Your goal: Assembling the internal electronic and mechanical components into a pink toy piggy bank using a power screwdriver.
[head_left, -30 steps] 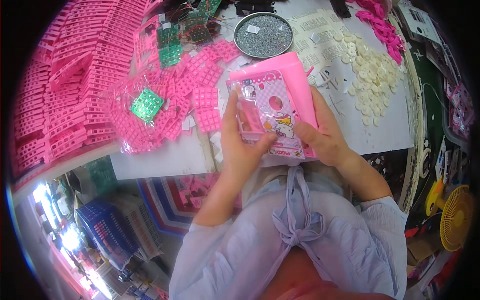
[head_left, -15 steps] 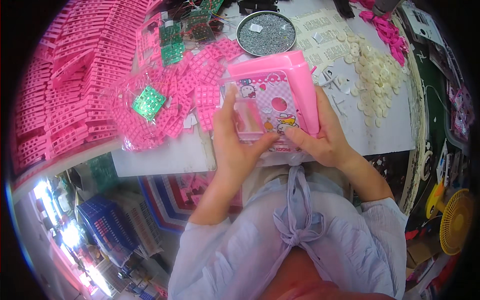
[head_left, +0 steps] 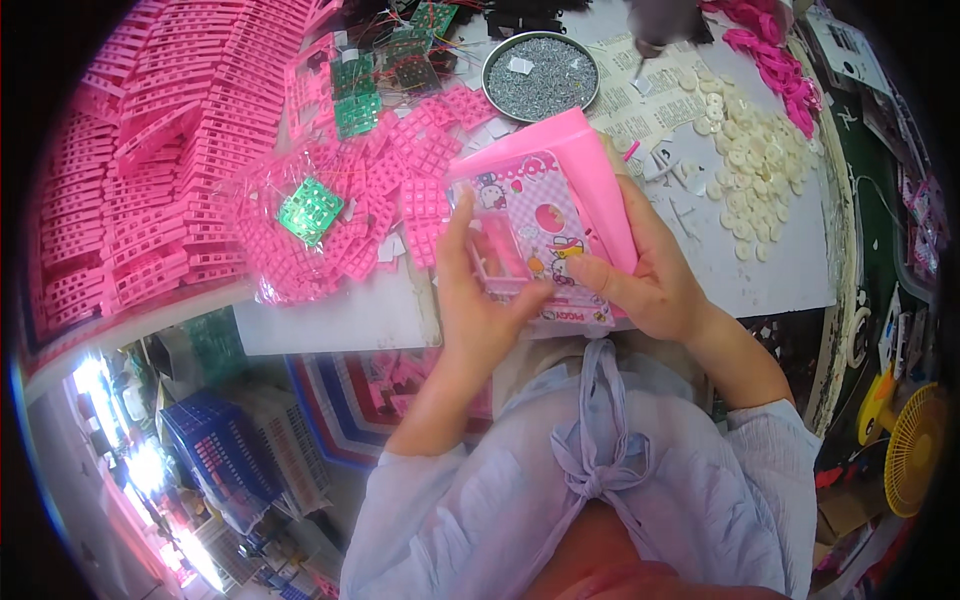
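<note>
In front of my chest I hold a pink plastic toy case (head_left: 606,190) with a printed front panel (head_left: 552,196). Cartoon figures and a strawberry decorate the panel, and a clear window (head_left: 497,248) sits in its left part. My left hand (head_left: 472,290) grips the left and lower edges, thumb along the bottom. Round the right side wraps my right hand (head_left: 655,270), its thumb lying on the panel face. The fingers behind the case are partly hidden.
Stacked pink frames (head_left: 150,180) fill the left. Pink keypads (head_left: 425,150), a green circuit board (head_left: 311,210), a round tray of screws (head_left: 487,82) and cream discs (head_left: 755,170) lie on the table. A blurred dark tool (head_left: 660,22) with a thin tip hangs above printed paper (head_left: 625,110).
The pink case has tilted a little in my hands, and its back part shows a different angle. Over the paper, the dark thin-tipped tool now hangs in view. The view has shifted slightly.
</note>
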The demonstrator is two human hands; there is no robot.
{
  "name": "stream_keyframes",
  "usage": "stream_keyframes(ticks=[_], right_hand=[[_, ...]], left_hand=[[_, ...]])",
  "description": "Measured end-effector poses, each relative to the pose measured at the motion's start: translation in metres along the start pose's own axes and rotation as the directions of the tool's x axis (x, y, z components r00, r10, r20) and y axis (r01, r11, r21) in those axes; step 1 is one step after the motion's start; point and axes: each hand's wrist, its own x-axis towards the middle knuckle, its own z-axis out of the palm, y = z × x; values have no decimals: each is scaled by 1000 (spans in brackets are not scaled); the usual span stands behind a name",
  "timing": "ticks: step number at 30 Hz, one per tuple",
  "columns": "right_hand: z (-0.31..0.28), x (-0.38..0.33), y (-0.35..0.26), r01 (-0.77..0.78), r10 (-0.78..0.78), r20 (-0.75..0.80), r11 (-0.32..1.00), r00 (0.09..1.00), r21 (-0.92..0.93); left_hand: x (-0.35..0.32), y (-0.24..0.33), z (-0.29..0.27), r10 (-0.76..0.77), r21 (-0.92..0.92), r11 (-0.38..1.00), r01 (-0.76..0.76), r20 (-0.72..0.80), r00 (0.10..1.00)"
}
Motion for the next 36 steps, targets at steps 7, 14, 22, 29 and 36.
stream_keyframes(ticks=[7,14,22,29,36], right_hand=[[14,-4,3,-124,127,-24,986,992,113],[12,-7,-7,-91,100,55,985,993,-146],[11,-8,-4,-199,168,117,907,979,370],[5,1,-2,-131,124,103,989,987,61],[11,-3,-4,-34,33,-17,999,999,-40]], left_hand=[[1,-21,-5,91,-59,993,-101,-140,986],[-12,-9,-6,10,-12,1000,-12,-165,986],[-13,-19,0,105,28,994,-102,-154,982],[23,17,-2,-115,-284,954,98,-43,992],[33,9,6,-129,-181,977,113,-75,989]])
